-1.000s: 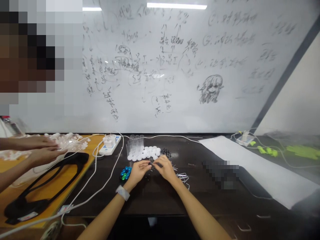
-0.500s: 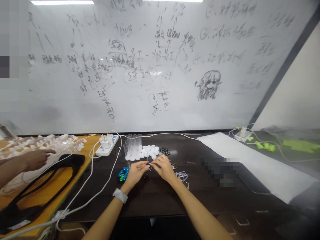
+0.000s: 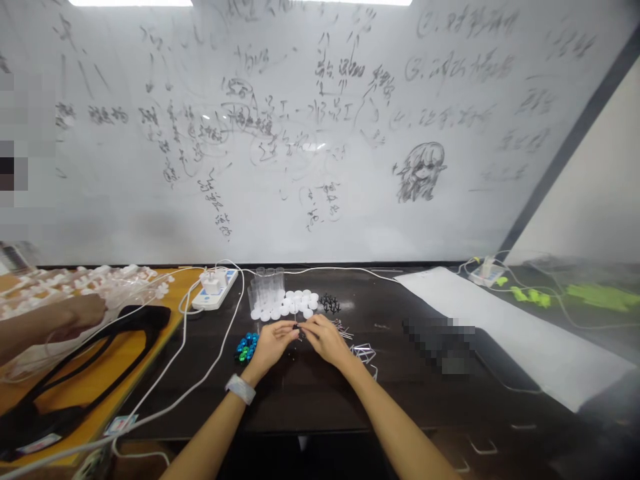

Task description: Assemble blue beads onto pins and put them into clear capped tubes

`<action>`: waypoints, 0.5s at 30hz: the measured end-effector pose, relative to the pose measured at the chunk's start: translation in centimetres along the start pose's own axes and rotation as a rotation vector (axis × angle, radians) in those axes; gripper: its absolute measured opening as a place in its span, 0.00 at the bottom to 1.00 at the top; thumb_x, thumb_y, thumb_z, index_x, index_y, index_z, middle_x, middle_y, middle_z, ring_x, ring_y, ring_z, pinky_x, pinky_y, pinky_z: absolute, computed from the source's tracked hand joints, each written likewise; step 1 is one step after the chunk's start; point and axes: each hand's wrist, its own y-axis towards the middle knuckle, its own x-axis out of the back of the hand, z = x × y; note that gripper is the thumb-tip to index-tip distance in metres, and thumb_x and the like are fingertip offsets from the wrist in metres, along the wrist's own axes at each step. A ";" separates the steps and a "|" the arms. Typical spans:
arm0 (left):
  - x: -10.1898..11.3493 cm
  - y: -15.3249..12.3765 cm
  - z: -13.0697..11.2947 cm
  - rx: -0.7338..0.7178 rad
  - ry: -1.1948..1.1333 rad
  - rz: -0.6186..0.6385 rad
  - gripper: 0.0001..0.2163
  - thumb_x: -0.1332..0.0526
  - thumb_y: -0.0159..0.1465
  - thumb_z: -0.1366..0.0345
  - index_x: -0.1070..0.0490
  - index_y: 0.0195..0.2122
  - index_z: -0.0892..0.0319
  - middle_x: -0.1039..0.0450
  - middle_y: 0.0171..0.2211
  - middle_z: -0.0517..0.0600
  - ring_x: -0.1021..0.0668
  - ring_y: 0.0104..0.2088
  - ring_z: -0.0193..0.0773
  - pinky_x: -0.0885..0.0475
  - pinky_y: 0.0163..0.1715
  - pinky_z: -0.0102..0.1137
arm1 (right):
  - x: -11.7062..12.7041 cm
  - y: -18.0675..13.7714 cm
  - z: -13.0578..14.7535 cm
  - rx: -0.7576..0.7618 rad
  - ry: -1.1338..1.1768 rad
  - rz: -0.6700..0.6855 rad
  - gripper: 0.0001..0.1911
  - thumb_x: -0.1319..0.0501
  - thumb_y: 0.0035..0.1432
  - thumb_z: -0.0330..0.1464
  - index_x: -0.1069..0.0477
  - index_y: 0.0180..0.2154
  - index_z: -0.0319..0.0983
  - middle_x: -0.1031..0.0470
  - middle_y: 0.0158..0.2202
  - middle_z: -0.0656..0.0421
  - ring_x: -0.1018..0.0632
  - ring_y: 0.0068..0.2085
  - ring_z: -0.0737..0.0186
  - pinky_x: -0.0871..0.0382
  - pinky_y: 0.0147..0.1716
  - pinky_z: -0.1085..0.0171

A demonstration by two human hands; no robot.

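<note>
Above the dark table my left hand [image 3: 271, 345] and my right hand [image 3: 325, 341] meet, fingertips pinched together on a small black part [image 3: 296, 327]. A thin rod stands up from between the fingers; its lower end is hidden. Just left of my left hand sits a cluster of shiny blue and green round pieces [image 3: 247, 347]. Behind my hands are clear tubes [image 3: 267, 288] standing upright and several white round caps [image 3: 299, 301]. Small black parts [image 3: 330, 303] are heaped behind my right hand, with thin pins [image 3: 343, 329] beside it and silvery bent pieces [image 3: 364, 353] to its right.
A white power strip [image 3: 216, 291] with trailing cables lies at the left. Beyond it, a co-worker's hand [image 3: 50, 317] is over an orange table with white parts [image 3: 120, 277] and a black strap [image 3: 145, 320]. A white sheet [image 3: 480, 313] and a dark flat object [image 3: 505, 360] lie right.
The co-worker's hand at the left has shifted, and its finger no longer points out. My own hands keep their pinch on the small black part, almost unmoved.
</note>
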 end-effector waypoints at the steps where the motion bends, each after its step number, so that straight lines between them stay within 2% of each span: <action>1: 0.0 0.0 0.0 0.001 0.000 0.005 0.17 0.27 0.51 0.59 0.21 0.39 0.63 0.17 0.35 0.57 0.16 0.36 0.45 0.22 0.42 0.37 | 0.0 0.0 -0.1 0.000 -0.002 -0.010 0.12 0.44 0.67 0.29 0.25 0.48 0.43 0.25 0.38 0.54 0.25 0.39 0.56 0.29 0.39 0.59; 5: 0.0 0.0 0.0 0.004 0.001 0.007 0.17 0.27 0.52 0.59 0.21 0.40 0.64 0.17 0.34 0.57 0.17 0.35 0.45 0.22 0.41 0.37 | -0.1 0.0 -0.5 -0.013 0.010 -0.043 0.08 0.43 0.67 0.30 0.25 0.44 0.42 0.23 0.37 0.55 0.26 0.39 0.56 0.31 0.40 0.58; 15: 0.0 0.0 0.2 0.012 0.018 0.018 0.17 0.27 0.52 0.59 0.21 0.40 0.64 0.17 0.33 0.56 0.17 0.34 0.44 0.22 0.39 0.36 | 1.1 0.2 0.7 0.032 -0.195 0.036 0.08 0.46 0.69 0.30 0.28 0.43 0.41 0.25 0.38 0.54 0.29 0.40 0.56 0.36 0.40 0.58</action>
